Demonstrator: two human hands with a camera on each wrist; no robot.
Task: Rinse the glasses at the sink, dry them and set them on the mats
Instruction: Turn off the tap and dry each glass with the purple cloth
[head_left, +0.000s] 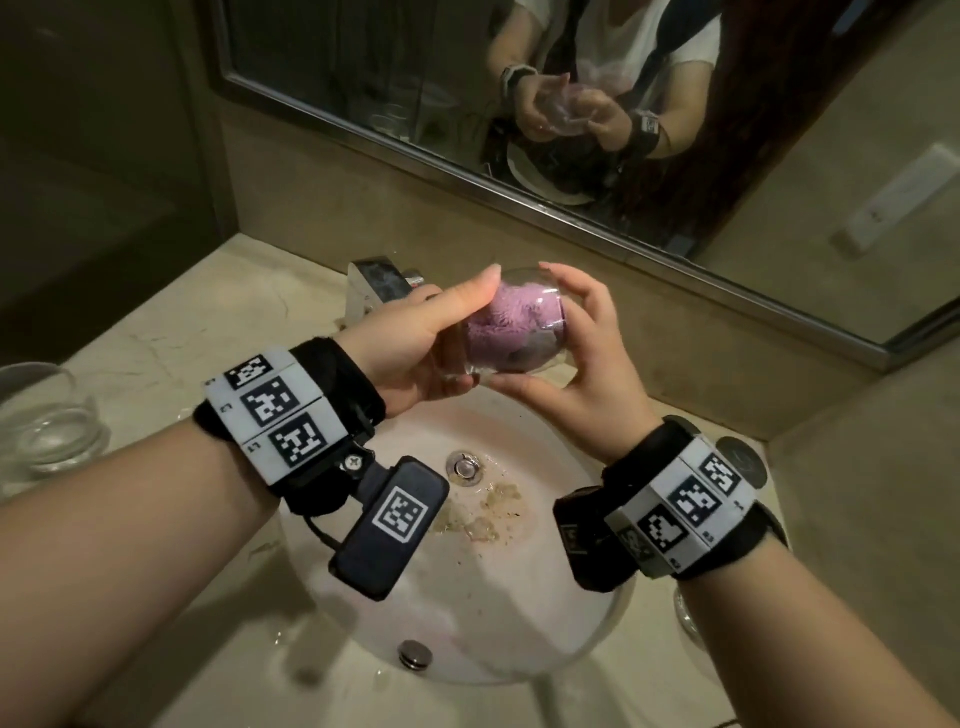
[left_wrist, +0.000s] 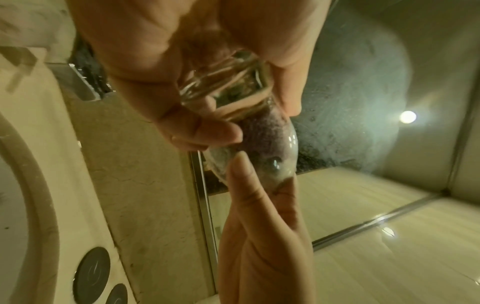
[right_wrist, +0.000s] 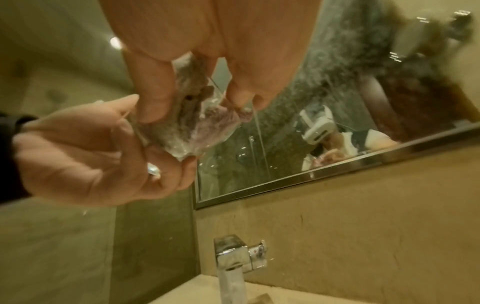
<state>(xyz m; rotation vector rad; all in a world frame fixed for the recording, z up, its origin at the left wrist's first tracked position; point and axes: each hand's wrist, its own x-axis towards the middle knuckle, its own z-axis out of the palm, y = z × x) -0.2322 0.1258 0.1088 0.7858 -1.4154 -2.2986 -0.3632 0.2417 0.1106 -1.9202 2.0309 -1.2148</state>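
Beige stone counter (head_left: 171, 332) round a white oval sink (head_left: 519, 639); brownish residue beside the drain (head_left: 464, 466). Steel-framed mirror (head_left: 363, 78) at 12 o'clock on a tan wall.

At 9 o'clock, far left edge: second glass (head_left: 49, 415) standing on the counter, partly cut off; what it stands on cannot be told.

Left hand (head_left: 415, 343) grips the base end of the held glass (head_left: 498, 332), fingers curled about it. Glass lies on its side above the sink, in front of the chrome tap (head_left: 376, 283), stuffed with a pink-purple cloth (head_left: 504, 325).

Right hand (head_left: 576, 358) grasps the glass's other end, thumb below, fingers curved over the top.

At 3 o'clock, dark round disc (head_left: 740, 460) on the counter, half hidden by the right wristband. At 4 o'clock a glassy rim (head_left: 685, 613) shows behind the right forearm; too little visible to identify. Both wrist views blurred; cloth shows only dimly through the glass.
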